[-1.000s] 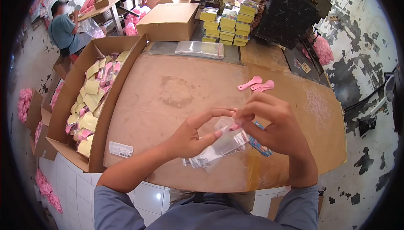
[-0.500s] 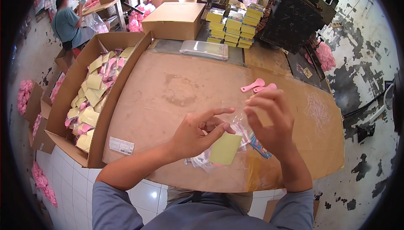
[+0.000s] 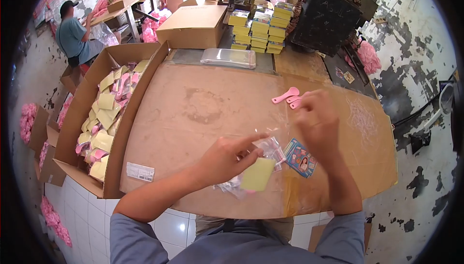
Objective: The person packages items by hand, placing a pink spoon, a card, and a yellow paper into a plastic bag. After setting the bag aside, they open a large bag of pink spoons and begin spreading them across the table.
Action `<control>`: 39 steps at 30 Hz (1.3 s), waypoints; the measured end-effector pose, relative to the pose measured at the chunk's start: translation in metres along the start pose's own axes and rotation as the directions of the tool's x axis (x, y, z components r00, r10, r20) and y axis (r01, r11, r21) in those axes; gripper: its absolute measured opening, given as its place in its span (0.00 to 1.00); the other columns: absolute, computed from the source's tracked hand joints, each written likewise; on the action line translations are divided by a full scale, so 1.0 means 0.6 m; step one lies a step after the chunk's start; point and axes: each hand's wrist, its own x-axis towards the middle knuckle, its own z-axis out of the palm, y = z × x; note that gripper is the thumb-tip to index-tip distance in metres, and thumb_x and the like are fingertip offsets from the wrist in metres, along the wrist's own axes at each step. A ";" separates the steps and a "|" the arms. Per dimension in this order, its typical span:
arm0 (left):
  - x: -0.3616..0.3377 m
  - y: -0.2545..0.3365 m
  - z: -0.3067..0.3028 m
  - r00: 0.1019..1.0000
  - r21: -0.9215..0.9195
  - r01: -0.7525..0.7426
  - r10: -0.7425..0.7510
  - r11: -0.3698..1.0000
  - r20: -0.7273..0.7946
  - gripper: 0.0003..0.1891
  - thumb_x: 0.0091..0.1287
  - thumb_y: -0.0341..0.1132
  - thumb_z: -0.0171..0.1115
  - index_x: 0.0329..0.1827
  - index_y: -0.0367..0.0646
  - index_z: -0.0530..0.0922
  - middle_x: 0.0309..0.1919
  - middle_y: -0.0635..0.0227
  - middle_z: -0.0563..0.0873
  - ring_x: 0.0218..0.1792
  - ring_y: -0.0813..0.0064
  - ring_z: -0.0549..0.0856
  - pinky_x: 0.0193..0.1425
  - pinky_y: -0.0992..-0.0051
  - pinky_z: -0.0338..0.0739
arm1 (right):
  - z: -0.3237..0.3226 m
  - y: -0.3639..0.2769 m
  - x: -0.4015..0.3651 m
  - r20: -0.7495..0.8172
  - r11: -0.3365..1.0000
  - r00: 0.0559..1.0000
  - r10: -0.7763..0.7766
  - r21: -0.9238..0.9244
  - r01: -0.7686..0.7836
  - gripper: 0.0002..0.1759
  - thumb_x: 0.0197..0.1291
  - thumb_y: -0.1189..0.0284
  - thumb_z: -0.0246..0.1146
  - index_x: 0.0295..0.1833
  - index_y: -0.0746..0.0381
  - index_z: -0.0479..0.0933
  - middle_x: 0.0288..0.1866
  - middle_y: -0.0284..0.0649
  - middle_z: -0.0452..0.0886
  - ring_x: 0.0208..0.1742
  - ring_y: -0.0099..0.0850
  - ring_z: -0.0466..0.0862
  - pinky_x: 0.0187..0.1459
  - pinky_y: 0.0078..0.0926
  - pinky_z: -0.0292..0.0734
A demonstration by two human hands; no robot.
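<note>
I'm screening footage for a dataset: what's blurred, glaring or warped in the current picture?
All in the head view: the right hand is smeared, probably by motion; the left hand is sharper; glare spots the floor tiles and glints off the clear plastic pack; the background is washed out at top centre; table edges bow; corners go black.

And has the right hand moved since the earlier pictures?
Yes: the right hand has gone forward, away from the left hand, up to the pink spoons.

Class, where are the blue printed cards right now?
The blue printed cards lie right of centre in the head view, on the brown tabletop, just right of the rectangular pale-yellow card.
</note>
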 end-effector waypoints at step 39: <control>0.012 -0.030 0.017 0.954 -0.507 0.212 -0.289 0.836 -0.077 0.12 0.78 0.29 0.66 0.59 0.31 0.86 0.51 0.58 0.92 0.52 0.75 0.91 0.56 0.74 0.88 | 0.028 0.034 -0.105 0.685 0.236 0.661 0.307 0.618 -0.750 0.09 0.73 0.78 0.68 0.56 0.69 0.83 0.49 0.36 0.88 0.49 0.21 0.87 0.52 0.22 0.82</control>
